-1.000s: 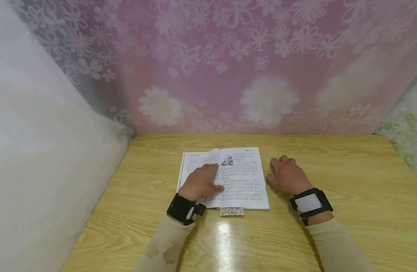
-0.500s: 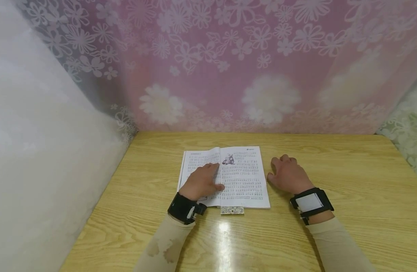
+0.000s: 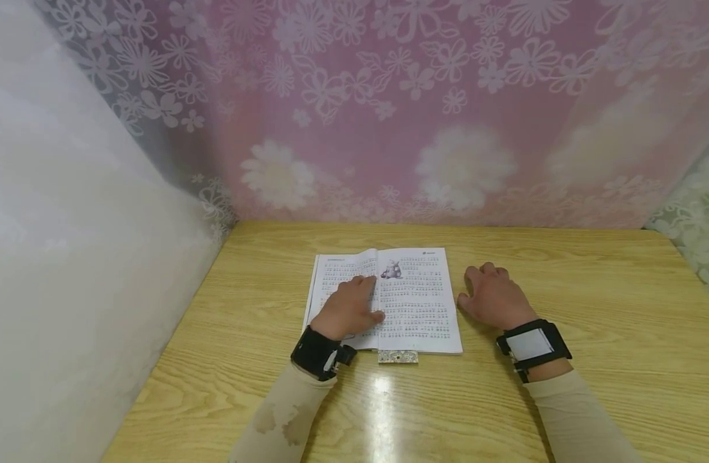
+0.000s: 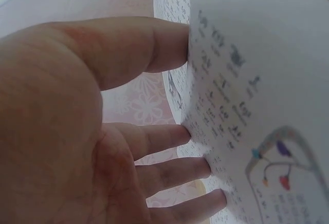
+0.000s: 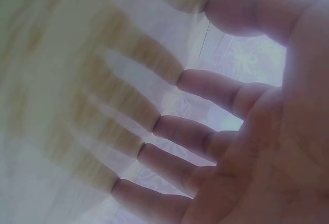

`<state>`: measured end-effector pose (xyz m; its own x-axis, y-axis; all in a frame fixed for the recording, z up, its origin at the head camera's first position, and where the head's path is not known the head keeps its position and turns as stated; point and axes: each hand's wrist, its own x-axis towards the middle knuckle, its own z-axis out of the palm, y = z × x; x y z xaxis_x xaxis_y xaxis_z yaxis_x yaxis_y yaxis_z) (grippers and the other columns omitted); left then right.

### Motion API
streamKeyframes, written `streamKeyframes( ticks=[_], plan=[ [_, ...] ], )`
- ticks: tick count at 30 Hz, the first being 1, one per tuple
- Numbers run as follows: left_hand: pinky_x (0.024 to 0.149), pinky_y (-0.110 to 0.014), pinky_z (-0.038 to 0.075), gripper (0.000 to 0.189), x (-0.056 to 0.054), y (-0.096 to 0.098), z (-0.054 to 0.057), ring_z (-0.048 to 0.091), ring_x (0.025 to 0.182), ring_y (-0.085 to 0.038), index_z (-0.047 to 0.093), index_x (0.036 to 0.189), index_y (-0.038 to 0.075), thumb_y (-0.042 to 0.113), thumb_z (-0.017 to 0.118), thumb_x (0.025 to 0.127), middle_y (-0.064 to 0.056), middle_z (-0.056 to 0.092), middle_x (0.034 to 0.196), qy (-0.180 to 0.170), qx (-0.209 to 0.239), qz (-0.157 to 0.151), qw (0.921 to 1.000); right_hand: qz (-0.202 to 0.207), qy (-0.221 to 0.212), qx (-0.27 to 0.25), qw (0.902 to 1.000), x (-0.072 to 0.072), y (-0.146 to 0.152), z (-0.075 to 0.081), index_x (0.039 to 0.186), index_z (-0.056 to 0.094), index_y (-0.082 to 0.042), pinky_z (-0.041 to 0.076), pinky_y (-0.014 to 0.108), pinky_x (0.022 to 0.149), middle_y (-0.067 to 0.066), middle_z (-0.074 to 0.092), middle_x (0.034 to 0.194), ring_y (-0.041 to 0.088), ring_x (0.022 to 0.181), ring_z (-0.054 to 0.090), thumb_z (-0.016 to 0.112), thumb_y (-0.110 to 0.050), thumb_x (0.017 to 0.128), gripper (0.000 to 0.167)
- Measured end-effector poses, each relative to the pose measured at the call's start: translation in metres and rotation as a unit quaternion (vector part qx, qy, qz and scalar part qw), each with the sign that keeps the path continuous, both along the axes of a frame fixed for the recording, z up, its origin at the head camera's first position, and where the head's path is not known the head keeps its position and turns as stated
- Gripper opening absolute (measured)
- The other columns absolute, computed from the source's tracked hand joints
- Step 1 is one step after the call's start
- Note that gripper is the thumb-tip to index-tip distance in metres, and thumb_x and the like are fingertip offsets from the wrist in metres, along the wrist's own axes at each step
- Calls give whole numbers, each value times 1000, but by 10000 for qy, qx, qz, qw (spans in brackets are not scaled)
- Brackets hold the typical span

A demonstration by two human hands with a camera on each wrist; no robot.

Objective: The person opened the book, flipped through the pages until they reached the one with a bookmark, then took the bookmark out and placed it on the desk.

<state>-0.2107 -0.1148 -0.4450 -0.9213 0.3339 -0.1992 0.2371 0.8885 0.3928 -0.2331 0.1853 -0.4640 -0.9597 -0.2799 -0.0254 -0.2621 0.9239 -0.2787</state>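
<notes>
An open book (image 3: 420, 299) lies on the table, its pages printed with lines of text and a small grey animal picture near the top of the right page. My left hand (image 3: 347, 308) rests on the left page, thumb and fingertips against the paper close to the fold. In the left wrist view the spread fingers (image 4: 175, 175) touch the printed page, and a coloured drawing shows low on it. Just right of the book, my right hand (image 3: 495, 299) rests on the table with its fingers loosely bent. Its fingertips (image 5: 187, 77) meet the tabletop in the right wrist view, holding nothing.
A patterned strip (image 3: 397, 357) sticks out from under the book's lower edge. The wood-grain table (image 3: 447, 411) reaches back to a pink floral curtain (image 3: 354, 128). A pale wall covering (image 3: 88, 270) borders the left side. Both wrists wear black straps.
Both hands keep their places on the page and the table. The whole scene shifts slightly right and up in the head view.
</notes>
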Motion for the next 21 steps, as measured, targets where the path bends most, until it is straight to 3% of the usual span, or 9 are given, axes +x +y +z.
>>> streamKeyframes(
  ticks=[21],
  plan=[
    [111, -54, 44, 73, 5, 2, 3, 43, 142, -48, 37, 159, 1, 29, 68, 99, -23, 42, 158, 60, -30, -3, 10000, -1, 38, 42, 10000, -1, 0, -2, 113, 58, 3, 51, 55, 67, 27, 53, 104, 51, 99, 54, 67, -24, 94, 34]
  ],
)
